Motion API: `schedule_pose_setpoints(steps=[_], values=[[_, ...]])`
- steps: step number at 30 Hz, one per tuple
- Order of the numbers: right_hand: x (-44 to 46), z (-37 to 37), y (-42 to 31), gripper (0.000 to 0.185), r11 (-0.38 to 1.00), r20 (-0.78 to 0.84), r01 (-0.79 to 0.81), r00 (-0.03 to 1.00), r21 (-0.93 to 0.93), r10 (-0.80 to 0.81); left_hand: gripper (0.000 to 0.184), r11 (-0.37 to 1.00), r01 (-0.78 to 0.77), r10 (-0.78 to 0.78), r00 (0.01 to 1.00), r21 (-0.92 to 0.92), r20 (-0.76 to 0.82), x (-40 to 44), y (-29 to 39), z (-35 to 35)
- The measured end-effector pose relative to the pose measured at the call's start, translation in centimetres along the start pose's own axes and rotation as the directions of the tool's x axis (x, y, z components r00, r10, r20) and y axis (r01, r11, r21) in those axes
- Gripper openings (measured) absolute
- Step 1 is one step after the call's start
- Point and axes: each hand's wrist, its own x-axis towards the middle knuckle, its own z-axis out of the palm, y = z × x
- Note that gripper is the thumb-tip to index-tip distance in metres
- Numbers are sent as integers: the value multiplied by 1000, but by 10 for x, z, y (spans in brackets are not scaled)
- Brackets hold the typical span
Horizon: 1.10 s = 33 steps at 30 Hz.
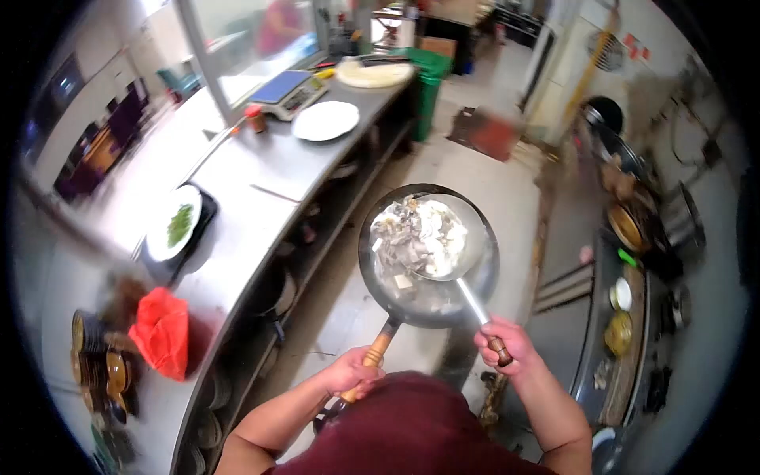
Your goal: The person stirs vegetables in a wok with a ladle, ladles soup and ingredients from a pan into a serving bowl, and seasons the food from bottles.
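My left hand is wrapped round the wooden handle of a dark wok, held in the air in front of me. In my right hand is the brown-ended handle of a large round skimmer. The skimmer's wide head lies over the wok's inside. Greyish and white pieces of food are heaped in the head and at its left side. One pale square piece sits lower in the wok, close to the skimmer's edge. The skimmer's holes, if any, are too blurred to make out.
On the left steel counter are a plate with chopped greens, a red plastic bag, stacked bowls, a white plate, a scale and a red-capped jar. A stove counter runs along the right.
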Motion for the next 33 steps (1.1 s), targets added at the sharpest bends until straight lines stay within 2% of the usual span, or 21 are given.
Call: schedule_pose_setpoints(steps=[2,7,9,11,13,14,18,20,21,23,24,25,28,29,31,33], values=[[38,43,1,44,995,124,-86,989,46,80,16,996,-71,69,997,-53,-45,-33,13,-33],[104,127,-24,40,965,252,-224,934,-139,253,20,953,-233,193,959,-194,-207,-85,18,-71],[133,171,-32,21,941,289,-225,911,-252,295,22,916,-314,241,928,-248,-283,-100,16,-90],[170,209,-41,21,907,352,-280,852,-315,386,23,871,-395,283,889,-292,-360,-113,20,-106],[200,239,-55,38,883,420,-305,792,-355,443,25,831,-440,273,855,-340,-440,-119,28,-106],[219,260,-57,34,869,443,-324,760,-375,475,25,804,-481,291,831,-350,-474,-124,30,-115],[302,338,-66,29,782,474,-321,653,-534,591,24,699,-619,295,705,-357,-645,-129,35,-147],[337,378,-72,17,733,464,-331,604,-594,648,23,651,-681,306,639,-335,-706,-118,28,-161],[360,396,-73,17,706,456,-338,576,-622,678,23,623,-707,303,614,-336,-729,-111,26,-166],[406,432,-71,19,644,431,-239,571,-727,698,23,563,-749,266,565,-350,-781,-101,32,-177],[421,452,-75,24,574,385,-327,489,-751,783,23,562,-750,232,549,-350,-803,-95,33,-177],[443,468,-73,24,557,378,-328,472,-763,797,23,545,-762,226,534,-348,-815,-86,34,-180],[508,509,-53,17,516,397,-163,462,-841,793,24,364,-845,217,487,-392,-846,-60,34,-189],[525,525,-48,17,499,385,-166,451,-850,806,24,347,-852,209,479,-394,-853,-51,39,-190],[555,551,-37,15,462,361,-133,450,-877,816,23,287,-905,198,377,-314,-905,-34,51,-190],[575,560,-21,12,459,348,-141,471,-877,810,23,255,-921,181,344,-294,-921,-18,51,-184]])
